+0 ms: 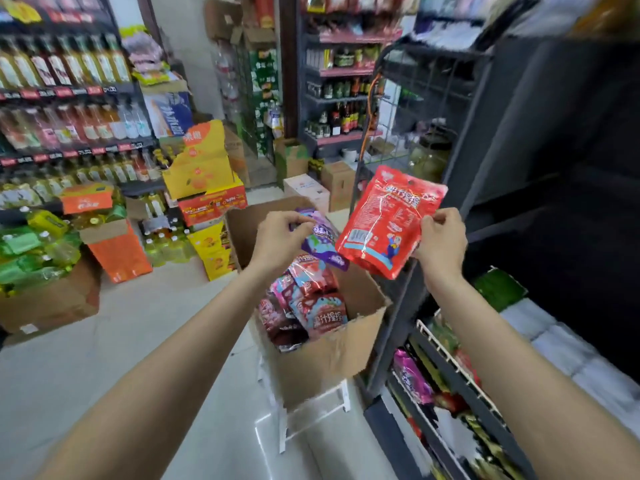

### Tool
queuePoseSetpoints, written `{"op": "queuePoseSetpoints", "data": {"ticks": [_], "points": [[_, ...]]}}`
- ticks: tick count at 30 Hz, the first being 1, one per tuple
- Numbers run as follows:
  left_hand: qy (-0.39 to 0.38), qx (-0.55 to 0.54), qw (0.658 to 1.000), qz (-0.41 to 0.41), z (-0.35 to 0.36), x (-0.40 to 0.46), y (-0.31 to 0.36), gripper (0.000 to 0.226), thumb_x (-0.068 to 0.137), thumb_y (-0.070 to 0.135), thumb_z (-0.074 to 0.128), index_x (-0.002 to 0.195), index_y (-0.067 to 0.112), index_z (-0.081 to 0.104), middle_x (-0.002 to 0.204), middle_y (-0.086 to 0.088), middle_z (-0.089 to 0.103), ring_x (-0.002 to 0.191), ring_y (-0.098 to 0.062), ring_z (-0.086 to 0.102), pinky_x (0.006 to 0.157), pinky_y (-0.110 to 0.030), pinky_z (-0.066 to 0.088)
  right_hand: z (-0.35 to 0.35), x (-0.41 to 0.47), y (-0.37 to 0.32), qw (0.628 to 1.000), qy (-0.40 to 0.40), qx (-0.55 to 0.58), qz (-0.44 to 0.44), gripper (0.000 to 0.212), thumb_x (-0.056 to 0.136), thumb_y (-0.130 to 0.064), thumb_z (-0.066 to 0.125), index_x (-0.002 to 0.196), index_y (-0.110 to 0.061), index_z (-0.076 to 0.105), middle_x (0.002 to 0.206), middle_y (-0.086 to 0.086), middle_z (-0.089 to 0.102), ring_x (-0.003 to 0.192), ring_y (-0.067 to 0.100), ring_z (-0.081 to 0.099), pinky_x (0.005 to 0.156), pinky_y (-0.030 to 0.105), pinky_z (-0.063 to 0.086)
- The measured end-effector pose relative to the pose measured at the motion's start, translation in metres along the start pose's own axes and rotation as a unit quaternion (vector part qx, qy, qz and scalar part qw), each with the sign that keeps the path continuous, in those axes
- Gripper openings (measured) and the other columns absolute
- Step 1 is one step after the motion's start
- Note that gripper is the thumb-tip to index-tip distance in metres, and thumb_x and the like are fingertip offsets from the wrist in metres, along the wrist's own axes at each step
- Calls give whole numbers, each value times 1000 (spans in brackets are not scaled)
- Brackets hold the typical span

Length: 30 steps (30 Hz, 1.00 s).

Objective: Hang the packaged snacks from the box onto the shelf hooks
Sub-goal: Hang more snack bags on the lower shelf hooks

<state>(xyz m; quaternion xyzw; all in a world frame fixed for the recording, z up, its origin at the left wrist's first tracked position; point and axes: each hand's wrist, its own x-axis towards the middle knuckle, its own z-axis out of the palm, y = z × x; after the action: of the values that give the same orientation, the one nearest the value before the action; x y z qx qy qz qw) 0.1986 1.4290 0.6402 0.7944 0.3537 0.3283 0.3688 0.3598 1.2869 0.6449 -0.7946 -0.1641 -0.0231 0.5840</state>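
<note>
The red snack pack is up in the air beside the dark shelf, right hand pinching its lower right edge. The left hand pinches a purple pack over the open box. Held that low, the red one could flop and miss the hook. Can't really see any hooks from here.

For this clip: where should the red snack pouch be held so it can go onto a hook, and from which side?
Probably low on one side edge, as the right hand does now, pinching the red pouch at its lower right edge. The pouch is flat and tilted, with its hang hole at the top, so a grip from the right and below keeps the hole clear.
</note>
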Motion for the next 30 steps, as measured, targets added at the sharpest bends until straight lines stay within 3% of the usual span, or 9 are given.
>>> {"op": "queuePoseSetpoints", "data": {"ticks": [5,8,10,12,15,18,23,27,30], "points": [[-98,32,992,70,27,-42,69,20,91,18,59,81,4,70,80,-15,67,81,-27,64,76,-31,50,-91,-58,2,993,57,-51,-90,3,97,-12,41,96,-12,44,61,-3,48,52,9,40,51,22,31],[-215,-74,970,82,54,-82,117,25,91,25,61,75,6,62,59,-12,45,67,-26,67,62,-33,55,-134,-90,10,984,45,-110,-131,9,98,-13,40,100,-16,49,58,2,52,50,16,38,58,35,28],[-247,-123,958,77,75,-107,147,46,90,41,59,69,1,65,48,-7,53,60,-17,69,57,-28,57,-162,-107,16,976,37,-148,-156,13,99,-14,42,103,-11,54,63,12,58,51,22,41,57,40,33],[-271,-141,950,70,96,-129,173,64,86,60,52,57,3,59,57,-9,62,68,-24,70,70,-37,58,-192,-123,23,966,30,-199,-164,16,99,-16,44,107,-13,57,68,14,63,53,26,47,57,40,37],[-294,-130,942,93,126,-164,204,61,85,51,56,47,5,47,44,-2,52,57,-19,62,71,-27,55,-242,-145,41,970,35,-199,-134,19,99,-17,45,112,-15,59,72,17,66,61,33,58,59,42,45],[-370,-97,913,141,155,-200,231,40,88,19,56,51,8,44,37,5,34,31,-3,38,40,-12,33,-298,-168,61,978,38,-184,-94,17,98,-14,47,108,-13,60,78,14,69,72,32,64,65,44,50],[-484,-79,847,203,204,-267,269,23,83,11,57,74,-9,63,63,-14,49,60,-17,44,61,-28,36,-390,-201,89,998,50,-43,4,12,96,-14,53,94,-22,62,84,-9,70,79,2,63,75,31,51],[-531,6,789,311,234,-326,299,28,85,18,55,63,1,59,58,-4,50,56,-13,43,60,-27,37,-465,-208,118,990,46,50,125,40,98,-34,47,137,-24,42,139,-4,46,130,11,42,111,38,34],[-549,38,755,356,248,-367,323,34,89,20,54,55,21,53,53,6,48,54,-7,41,57,-22,35,-516,-208,146,979,34,72,186,60,93,-38,55,146,-23,30,135,-4,49,126,11,45,105,29,31]]}}
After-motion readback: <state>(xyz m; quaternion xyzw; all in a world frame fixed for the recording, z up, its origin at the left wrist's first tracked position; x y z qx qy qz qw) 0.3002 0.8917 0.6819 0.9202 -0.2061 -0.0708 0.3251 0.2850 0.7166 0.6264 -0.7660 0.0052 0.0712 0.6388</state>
